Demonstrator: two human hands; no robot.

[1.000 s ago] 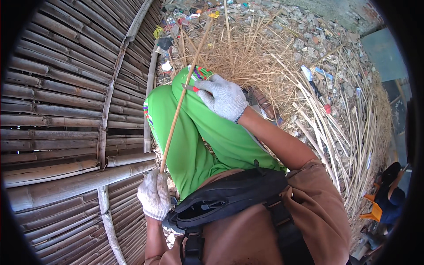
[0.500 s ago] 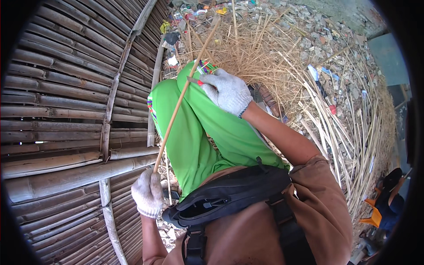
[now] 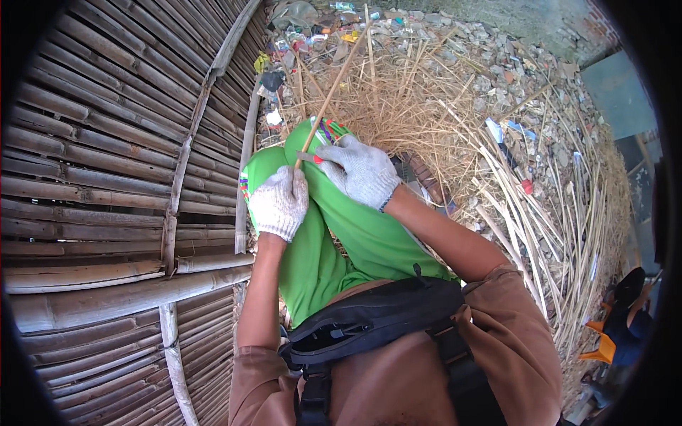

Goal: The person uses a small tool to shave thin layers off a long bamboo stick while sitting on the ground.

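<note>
My left hand (image 3: 282,200), in a white knit glove, is closed round the lower end of a thin bamboo strip (image 3: 334,91) above my green-trousered left knee. The strip slants up and away to the right, past my knees. My right hand (image 3: 360,169), gloved too, grips a small knife (image 3: 310,157) with a red handle at my right knee. Its short blade points left and lies against the strip, just beyond my left fingers. Most of the knife's handle is hidden in the glove.
A bamboo slat wall (image 3: 106,163) stands close on my left. Pale shavings (image 3: 398,92) cover the rubble ahead. Long split strips (image 3: 529,213) lie in a heap on my right. An orange object (image 3: 600,344) is at the far right. A black bag (image 3: 376,312) rests across my waist.
My left hand has moved up and forward from beside my hip to the knife, and the bamboo strip has shifted farther away with it. The right hand stays at the knee, still holding the knife.
</note>
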